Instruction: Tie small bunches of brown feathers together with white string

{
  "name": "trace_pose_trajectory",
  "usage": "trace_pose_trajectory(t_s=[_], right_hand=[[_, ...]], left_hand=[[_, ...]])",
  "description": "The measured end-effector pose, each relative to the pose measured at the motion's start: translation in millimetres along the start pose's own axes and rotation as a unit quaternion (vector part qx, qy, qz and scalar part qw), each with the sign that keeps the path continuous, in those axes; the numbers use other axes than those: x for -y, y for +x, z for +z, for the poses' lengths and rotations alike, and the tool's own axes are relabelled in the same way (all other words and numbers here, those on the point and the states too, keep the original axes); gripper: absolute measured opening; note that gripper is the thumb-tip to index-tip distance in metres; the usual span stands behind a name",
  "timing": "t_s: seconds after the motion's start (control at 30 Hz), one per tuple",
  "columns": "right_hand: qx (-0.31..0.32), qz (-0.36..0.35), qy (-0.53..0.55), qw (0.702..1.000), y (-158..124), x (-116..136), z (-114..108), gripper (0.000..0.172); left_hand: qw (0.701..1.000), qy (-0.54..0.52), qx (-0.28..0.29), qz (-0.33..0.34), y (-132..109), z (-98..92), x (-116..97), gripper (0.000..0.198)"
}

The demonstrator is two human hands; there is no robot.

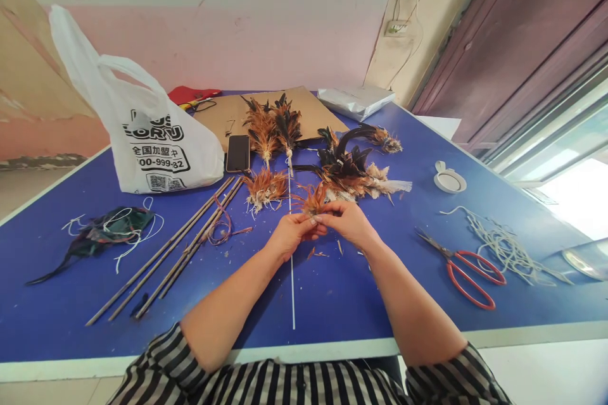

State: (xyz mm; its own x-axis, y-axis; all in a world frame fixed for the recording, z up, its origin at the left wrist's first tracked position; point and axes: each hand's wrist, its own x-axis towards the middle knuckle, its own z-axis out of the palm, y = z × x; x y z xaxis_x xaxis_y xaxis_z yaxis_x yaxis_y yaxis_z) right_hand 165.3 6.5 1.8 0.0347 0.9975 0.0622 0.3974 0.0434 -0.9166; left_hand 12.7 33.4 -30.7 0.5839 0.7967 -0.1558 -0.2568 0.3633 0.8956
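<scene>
A small bunch of brown feathers (313, 198) is pinched between my two hands above the middle of the blue table. My left hand (293, 232) grips its base with thumb and fingers closed. From the right, my right hand (349, 220) closes its fingers on the same bunch. Just beyond lies a pile of black and brown feathers (349, 168). To the left of the bunch rests a loose clump of orange-brown feathers (266, 188). Two tied feather bundles (263, 133) lie farther back on brown cardboard (313, 114).
Red-handled scissors (463, 269) and tangled pale cord (506, 243) lie right. Thin sticks (190, 247), a dark feather bundle with white string (114, 228), a phone (238, 153) and a white plastic bag (156, 133) are left. A silver package (356, 101) sits at the back.
</scene>
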Motion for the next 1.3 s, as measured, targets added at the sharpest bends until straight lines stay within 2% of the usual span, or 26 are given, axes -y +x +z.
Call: trace_pose_trajectory(t_s=[0.13,0.3,0.47,0.6,0.83,0.93,1.0,1.07,1.13,1.17,1.23,1.3], right_hand=[[0.029,-0.009,0.089,0.996,0,-3,7,0.026],[-0.019,-0.009,0.113,0.993,6,-13,16,0.024],[-0.065,-0.017,0.122,0.99,6,-13,21,0.023],[-0.053,-0.012,0.134,0.99,4,-10,22,0.023],[-0.041,-0.014,0.137,0.99,3,-9,18,0.022],[-0.041,-0.02,0.137,0.99,2,-8,20,0.022],[-0.018,-0.025,0.139,0.99,1,-5,18,0.022],[0.025,-0.032,0.118,0.992,0,0,8,0.023],[0.061,-0.041,0.055,0.996,-2,7,-12,0.024],[0.06,-0.043,0.005,0.997,-4,10,-26,0.023],[0.007,-0.023,-0.097,0.995,-10,11,-58,0.021],[-0.052,0.022,-0.21,0.976,-20,4,-90,0.02]], left_hand=[[0.998,0.049,0.007,0.029,-1,0.7,1,0.022],[0.991,0.102,-0.035,0.076,1,3.4,2,0.021],[0.989,0.108,-0.035,0.098,2,5.5,3,0.023],[0.991,0.1,-0.028,0.08,2,2.4,0,0.022],[1.0,0.02,-0.003,0.013,2,-3.4,-2,0.022],[1.0,0.02,0.001,0.009,1,-4.0,-2,0.025],[0.999,0.035,0.005,0.018,1,-4.1,-2,0.025],[0.998,0.053,0.004,0.025,1,-4.0,-2,0.026],[0.998,0.06,-0.007,0.024,1,-3.8,-1,0.028],[0.998,0.057,-0.015,0.023,2,-3.8,-1,0.028],[0.998,0.045,-0.035,0.021,3,-4.5,0,0.027],[0.998,0.035,-0.056,0.022,4,-5.5,0,0.027]])
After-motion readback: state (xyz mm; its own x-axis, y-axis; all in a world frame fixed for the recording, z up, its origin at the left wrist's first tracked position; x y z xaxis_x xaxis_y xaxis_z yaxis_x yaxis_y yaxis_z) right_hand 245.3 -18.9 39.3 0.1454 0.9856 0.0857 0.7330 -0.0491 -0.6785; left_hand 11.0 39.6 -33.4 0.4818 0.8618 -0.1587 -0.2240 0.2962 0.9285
